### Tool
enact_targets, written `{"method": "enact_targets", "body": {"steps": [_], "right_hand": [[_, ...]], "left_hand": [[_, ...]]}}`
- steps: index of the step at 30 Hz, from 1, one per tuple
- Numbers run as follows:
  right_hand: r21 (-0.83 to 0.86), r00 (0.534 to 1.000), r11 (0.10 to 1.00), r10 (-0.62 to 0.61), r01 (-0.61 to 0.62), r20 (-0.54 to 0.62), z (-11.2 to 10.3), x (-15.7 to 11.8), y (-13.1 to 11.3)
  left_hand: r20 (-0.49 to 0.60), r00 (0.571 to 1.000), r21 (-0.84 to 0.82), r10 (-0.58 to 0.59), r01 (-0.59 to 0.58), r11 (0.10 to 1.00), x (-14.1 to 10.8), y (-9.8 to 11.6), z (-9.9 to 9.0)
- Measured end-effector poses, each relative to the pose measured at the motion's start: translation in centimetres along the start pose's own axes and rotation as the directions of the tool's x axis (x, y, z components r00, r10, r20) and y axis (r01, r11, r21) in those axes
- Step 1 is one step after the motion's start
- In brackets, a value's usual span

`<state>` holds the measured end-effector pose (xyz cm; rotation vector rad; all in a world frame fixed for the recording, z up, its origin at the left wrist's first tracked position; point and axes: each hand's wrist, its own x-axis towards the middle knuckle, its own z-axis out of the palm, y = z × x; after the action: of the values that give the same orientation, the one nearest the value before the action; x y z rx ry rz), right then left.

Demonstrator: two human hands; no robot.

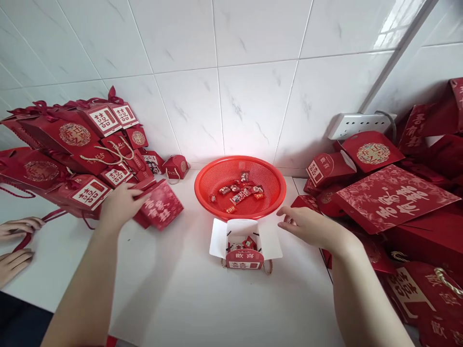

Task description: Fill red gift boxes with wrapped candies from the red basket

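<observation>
My left hand [123, 205] is closed on the near edge of a red gift box [161, 205] with white lettering, slightly blurred, beside the stacked boxes on the left. My right hand [311, 226] holds nothing; its fingers are slightly bent and apart, between the basket and the red boxes on the right. In front of me stands an open red candy box [245, 259] with white inner flaps spread to the sides and cord handles. Several small wrapped sweets [249, 242] lie inside it. Behind it, a red plastic basket [202, 188] holds several more wrapped candies [240, 194].
Red boxes with ribbons [74, 135] are stacked against the tiled wall at left. More red boxes and flat cartons [398, 197] crowd the right, below a white power strip [356, 126]. Another person's hands [16, 241] handle a dark red ribbon [23, 241] at far left.
</observation>
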<state>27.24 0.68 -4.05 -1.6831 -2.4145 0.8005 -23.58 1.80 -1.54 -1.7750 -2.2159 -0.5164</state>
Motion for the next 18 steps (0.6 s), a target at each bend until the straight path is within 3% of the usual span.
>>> {"method": "enact_targets", "body": {"steps": [6, 9, 12, 14, 16, 18], "right_hand": [[0.002, 1.000, 1.000, 0.011, -0.011, -0.029, -0.1, 0.4, 0.6], [0.012, 0.998, 0.999, 0.044, -0.044, -0.033, -0.3, 0.3, 0.5], [0.024, 0.995, 0.996, 0.089, -0.088, -0.034, -0.6, 0.2, 0.4], [0.029, 0.994, 0.994, 0.105, -0.104, -0.040, -0.7, 0.2, 0.5], [0.029, 0.993, 0.993, 0.112, -0.111, -0.039, -0.6, 0.5, 0.7], [0.027, 0.994, 0.994, 0.108, -0.107, -0.030, -0.5, 0.8, 1.0]], "left_hand": [[-0.009, 0.997, -0.145, 0.074, -0.074, 0.987, 10.9, 6.9, 5.7], [-0.051, 0.991, -0.233, 0.122, -0.130, 0.964, 13.8, 9.6, 8.9], [-0.177, 0.982, -0.341, 0.064, -0.122, 0.932, 13.8, 10.9, 12.2], [-0.236, 0.964, -0.486, -0.126, -0.004, 0.874, 12.5, 11.2, 14.5], [-0.187, 0.928, -0.591, -0.323, 0.157, 0.791, 10.8, 11.2, 16.7], [-0.129, 0.909, -0.609, -0.397, 0.243, 0.755, 9.1, 11.3, 18.6]]}}
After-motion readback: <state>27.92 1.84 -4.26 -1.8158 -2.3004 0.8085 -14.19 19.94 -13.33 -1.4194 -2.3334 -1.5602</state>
